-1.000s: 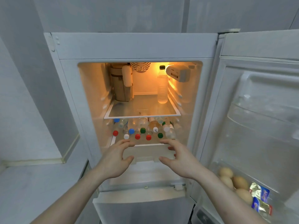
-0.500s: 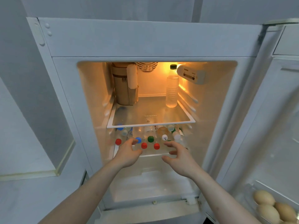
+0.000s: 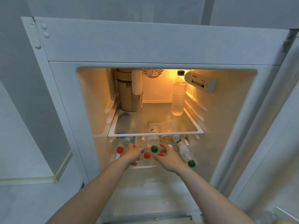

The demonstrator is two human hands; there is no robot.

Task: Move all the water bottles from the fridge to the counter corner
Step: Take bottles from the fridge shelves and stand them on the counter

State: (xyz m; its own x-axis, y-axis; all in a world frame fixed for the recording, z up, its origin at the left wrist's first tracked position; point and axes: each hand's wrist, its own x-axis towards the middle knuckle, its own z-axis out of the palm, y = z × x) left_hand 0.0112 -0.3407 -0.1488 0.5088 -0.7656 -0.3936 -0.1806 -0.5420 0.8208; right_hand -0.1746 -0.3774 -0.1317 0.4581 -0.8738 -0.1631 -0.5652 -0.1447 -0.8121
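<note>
Now, seen from the head camera, the white fridge [image 3: 161, 41] stands open with a warm yellow light on inside. The clear glass shelf with a white edge [image 3: 155, 125] is the main thing to look from.

On top of that shelf, at the back right, one tall clear water bottle with a dark cap [image 3: 178, 94] stands upright. At the back left of the shelf stands a tan zipped bag [image 3: 127, 92]. Above the shelf on the right wall sits a white control box [image 3: 202, 82].

Under the glass shelf lies a pile of small clear water bottles [image 3: 153, 140], on their sides with the caps facing out. A red cap [image 3: 119, 150] is at the left end. A green cap [image 3: 154, 148] is near the middle, and another red cap [image 3: 147, 155] is just below it. A bottle with a green cap [image 3: 186, 152] lies at the right end, tilted forward.

Both bare arms reach in under the shelf. The left hand [image 3: 131, 155] has its fingers lightly bent and spread, up against the bottle caps, and it is not gripping anything. The right hand [image 3: 168, 157] also has spread, relaxed fingers near the caps, holding nothing.
</note>
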